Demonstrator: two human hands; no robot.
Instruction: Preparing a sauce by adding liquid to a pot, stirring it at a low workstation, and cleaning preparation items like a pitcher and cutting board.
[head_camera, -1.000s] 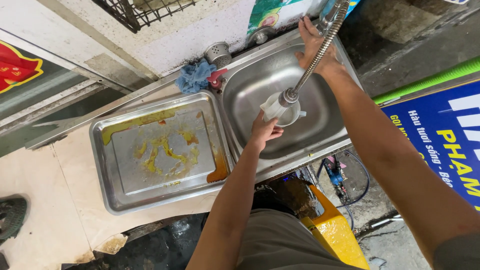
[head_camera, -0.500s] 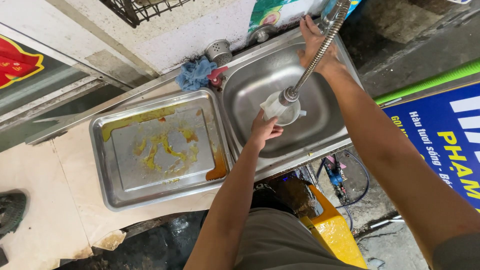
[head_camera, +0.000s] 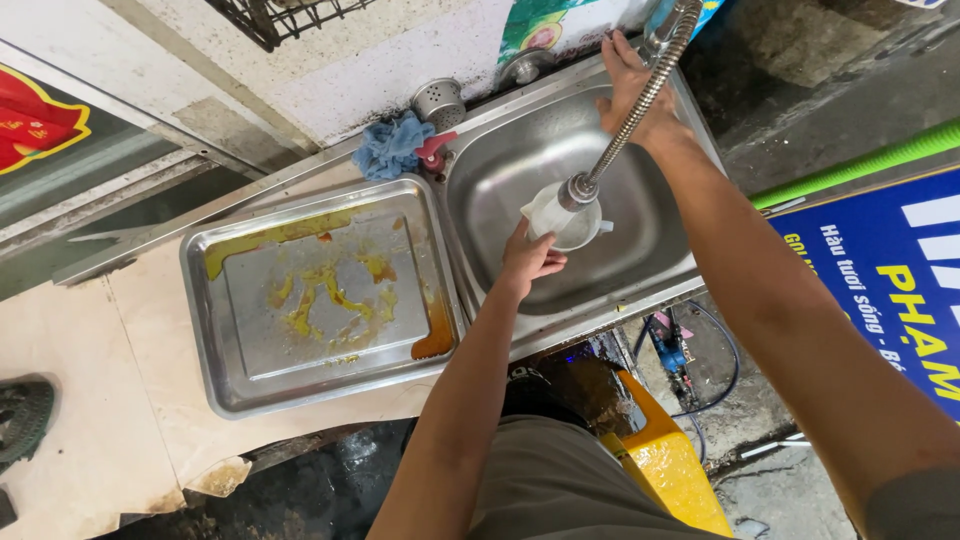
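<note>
**Cup under the hose in the sink**

Inside the round steel sink basin (head_camera: 520, 170), the left hand (head_camera: 528, 258) fingers grip a white plastic cup (head_camera: 562, 215) beneath the flexible metal faucet hose (head_camera: 640, 105). At the basin's far rim, the right hand (head_camera: 632, 85) fingers curl around the tap base.

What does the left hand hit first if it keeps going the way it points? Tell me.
The left hand points up and right into the sink. It already holds the white cup, so the next thing in line is probably the hose head above the cup; depth is unclear.
</note>
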